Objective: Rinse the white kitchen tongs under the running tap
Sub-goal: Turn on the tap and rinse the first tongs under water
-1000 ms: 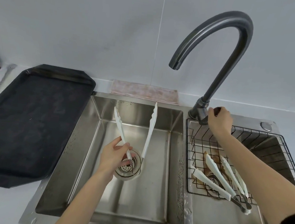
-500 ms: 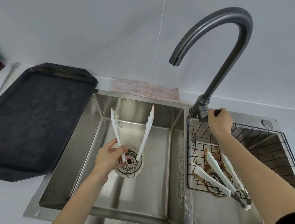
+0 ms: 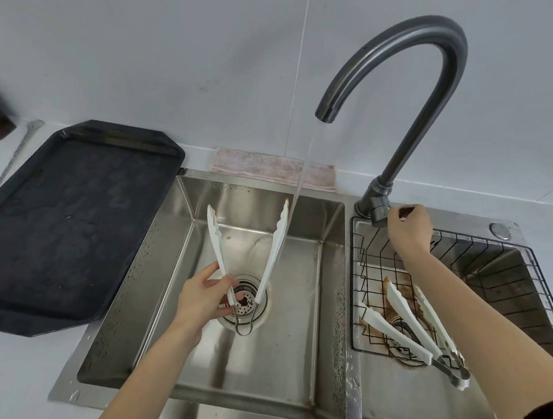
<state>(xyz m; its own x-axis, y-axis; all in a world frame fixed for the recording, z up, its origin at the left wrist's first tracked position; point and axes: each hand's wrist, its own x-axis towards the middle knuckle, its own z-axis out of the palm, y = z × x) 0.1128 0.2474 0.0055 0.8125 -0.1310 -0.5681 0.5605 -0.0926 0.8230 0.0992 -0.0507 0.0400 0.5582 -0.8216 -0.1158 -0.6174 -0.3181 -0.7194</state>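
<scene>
While held, tongs [image 3: 276, 240] over sink [image 3: 288, 365].

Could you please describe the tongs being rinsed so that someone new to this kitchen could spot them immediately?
Start at the double steel sink and look in its left basin, below the tap spout. The white tongs there are held up in the left hand, spread in a V over the drain, water running beside one arm. The other white tongs lie flat in the wire basket on the right.

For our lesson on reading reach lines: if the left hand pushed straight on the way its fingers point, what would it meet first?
The left hand points right, across the drain. Beyond the tongs in its grip, it would likely meet the water stream first; depth is unclear, so the fingers may pass in front of it.
</scene>
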